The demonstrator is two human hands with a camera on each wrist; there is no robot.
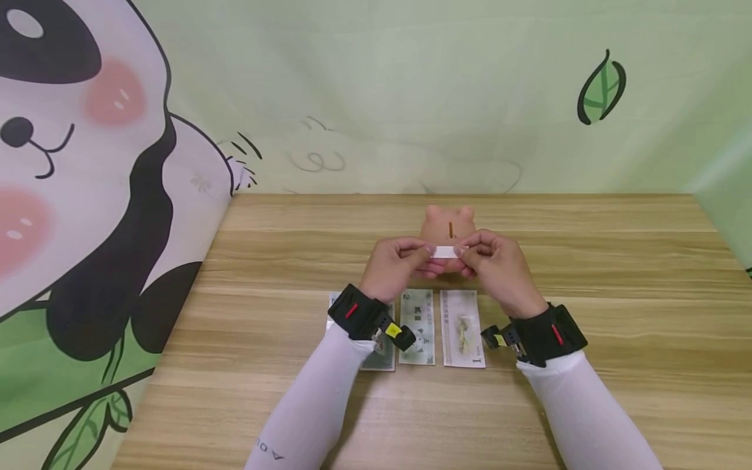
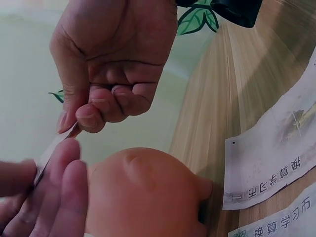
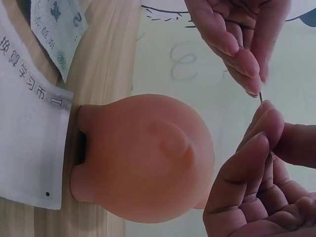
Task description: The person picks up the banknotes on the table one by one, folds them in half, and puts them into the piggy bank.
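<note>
In the head view, my left hand (image 1: 390, 266) and right hand (image 1: 501, 271) pinch opposite ends of a narrow white paper strip (image 1: 444, 252). It looks folded, and both ends are hidden under the fingers. Behind and below the strip stands a pink-orange piggy bank (image 1: 442, 230) with a slot in its back. From the left wrist, the right hand (image 2: 116, 64) and the left fingertips (image 2: 69, 173) meet along the strip (image 2: 52, 148), above the piggy bank (image 2: 145, 192). The right wrist view shows the strip almost edge-on between the two hands, beside the piggy bank's rounded rear (image 3: 148, 158).
Nearer the body, a row of play banknotes lies on the wooden table (image 1: 282, 261): a "1" note (image 1: 463, 326), a "2" note (image 1: 416, 307) and a bluish note (image 1: 382, 359) partly under the left wrist strap. A green panda-print cloth (image 1: 376, 98) hangs behind the table.
</note>
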